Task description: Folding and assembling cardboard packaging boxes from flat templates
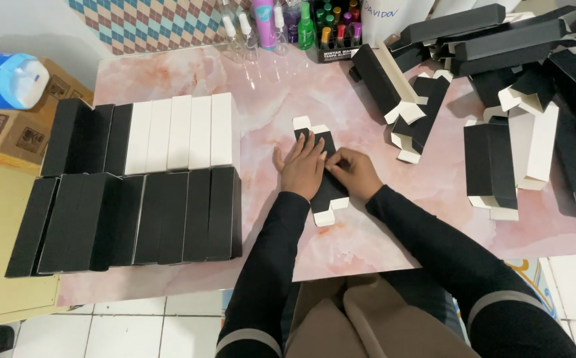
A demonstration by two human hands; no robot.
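Seen from above, a pink marbled table (268,252) fills the view. At far left, a blue and white packet (3,79), cut off by the frame edge, rests on a brown cardboard carton (19,129) whose contents are hidden. Beside it, finished slim boxes (142,185) lie in two neat rows, mostly black, with five white ones in the back row.

In the middle, a flat, unfolded black carton (324,189) with white end flaps lies lengthwise on the table. The left hand (303,166) presses flat on it, fingers spread open. The right hand (353,171) is curled at the carton's right edge, fingertips pinching a fold; the grip itself is hard to make out.

Behind, a small display box (336,50) holds coloured bottles (308,26), partly cut off at the top. At right, a loose heap of unfolded black and white cartons (513,99) runs out of frame.
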